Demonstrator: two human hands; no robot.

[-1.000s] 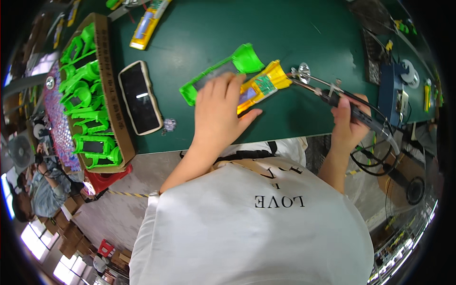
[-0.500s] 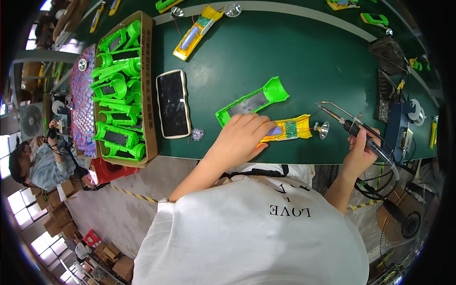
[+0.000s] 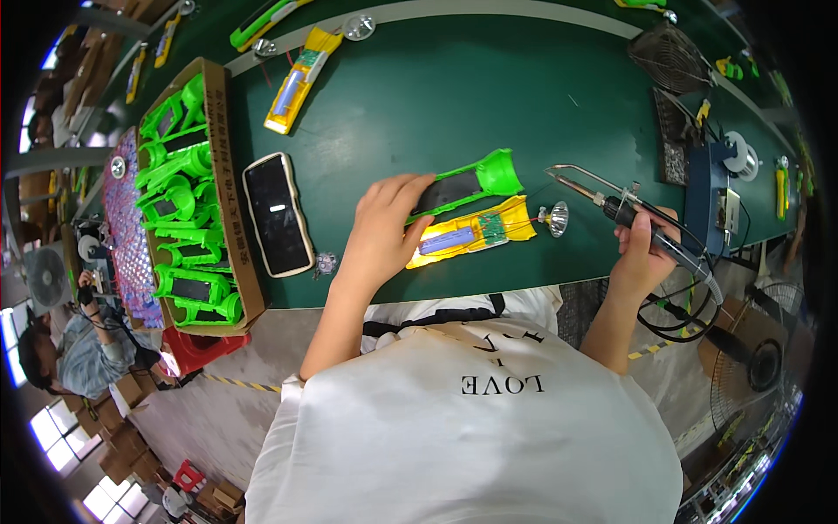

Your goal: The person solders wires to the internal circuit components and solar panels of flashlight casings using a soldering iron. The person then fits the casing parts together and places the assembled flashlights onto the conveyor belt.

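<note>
My left hand is closed round the left end of a green plastic flashlight shell, fingers along its far side and thumb near the yellow half. That shell has a dark panel and a flared head. Just nearer me lies an open yellow flashlight housing with a blue cylindrical battery and a small green circuit board in it. A reflector bulb sits off its right end on thin wires. In my right hand is a soldering iron, its tip pointing left above the table, clear of the bulb.
At left stand a carton of green shells and a purple bubble-wrapped bundle. A phone lies beside the carton. Another yellow housing is farther back. The blue soldering station and a small fan stand right.
My left hand has moved left off the yellow housing onto the green shell, which has slid a little right. My right hand still holds the soldering iron. The whole view has shifted and turned.
</note>
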